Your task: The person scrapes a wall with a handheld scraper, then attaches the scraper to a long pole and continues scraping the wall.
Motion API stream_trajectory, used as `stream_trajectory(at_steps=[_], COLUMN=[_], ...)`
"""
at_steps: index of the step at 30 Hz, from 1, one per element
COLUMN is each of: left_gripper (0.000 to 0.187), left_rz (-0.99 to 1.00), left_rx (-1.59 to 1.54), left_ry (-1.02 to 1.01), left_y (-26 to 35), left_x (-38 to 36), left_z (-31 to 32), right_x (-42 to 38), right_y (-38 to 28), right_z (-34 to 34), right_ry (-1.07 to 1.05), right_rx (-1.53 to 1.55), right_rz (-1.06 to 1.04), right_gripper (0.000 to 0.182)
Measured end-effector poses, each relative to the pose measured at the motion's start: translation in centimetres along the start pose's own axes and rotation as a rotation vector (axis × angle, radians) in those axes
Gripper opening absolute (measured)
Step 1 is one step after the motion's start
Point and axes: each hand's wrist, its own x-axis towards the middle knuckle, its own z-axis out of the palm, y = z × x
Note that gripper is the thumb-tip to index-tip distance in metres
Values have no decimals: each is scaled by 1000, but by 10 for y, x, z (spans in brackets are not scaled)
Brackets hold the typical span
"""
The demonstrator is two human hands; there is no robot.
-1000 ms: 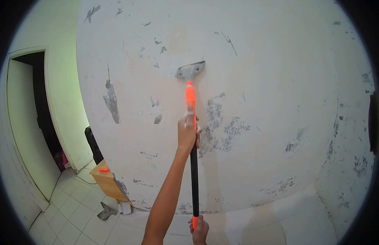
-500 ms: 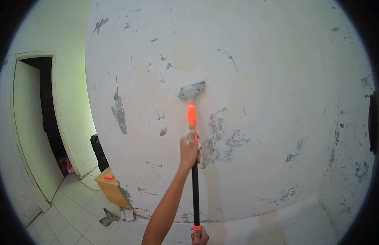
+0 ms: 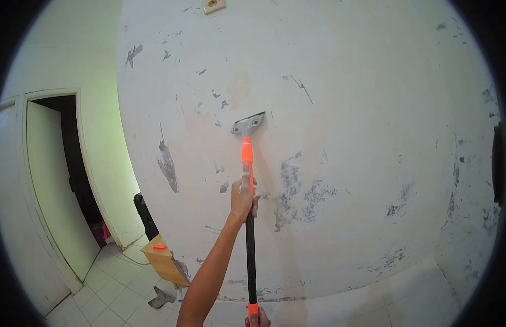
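A long-handled wall scraper (image 3: 251, 245) with a grey metal head, a black shaft and orange grips stands in front of the patchy white wall (image 3: 362, 125). Its head is tilted, right end higher, and appears to be against the wall. My left hand (image 3: 244, 193) is wrapped round the upper orange grip, below the head, with whitish dust on the fingers. Down at the bottom edge, my right hand (image 3: 258, 317) grips the orange end of the handle, partly cut off by the frame. Grey bare patches (image 3: 307, 191) mark the wall right of the shaft.
A small wooden cabinet (image 3: 164, 264) with an orange object (image 3: 159, 247) on top stands at the wall's left end. Near its foot a grey flat piece (image 3: 161, 297) lies on the tiled floor (image 3: 114, 294). A door (image 3: 59, 180) stands ajar at left. A wall socket (image 3: 214, 6) is at the top.
The scraper head has shifted slightly up and left across the wall and tilts more. Both hands moved left with it. The view has tipped upward, bringing the socket into sight.
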Motion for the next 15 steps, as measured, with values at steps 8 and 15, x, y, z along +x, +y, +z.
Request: stream_trajectory(at_steps=[8, 15], left_gripper=[71, 73], left_rz=[42, -34], left_rx=[19, 81], left_ry=[13, 11], left_y=[43, 29], left_x=[37, 21], left_z=[1, 2], right_x=[37, 20], right_y=[-21, -9], right_z=[28, 28], right_ry=[60, 122], right_rx=[27, 34], right_rz=[-118, -144], right_gripper=[36, 34])
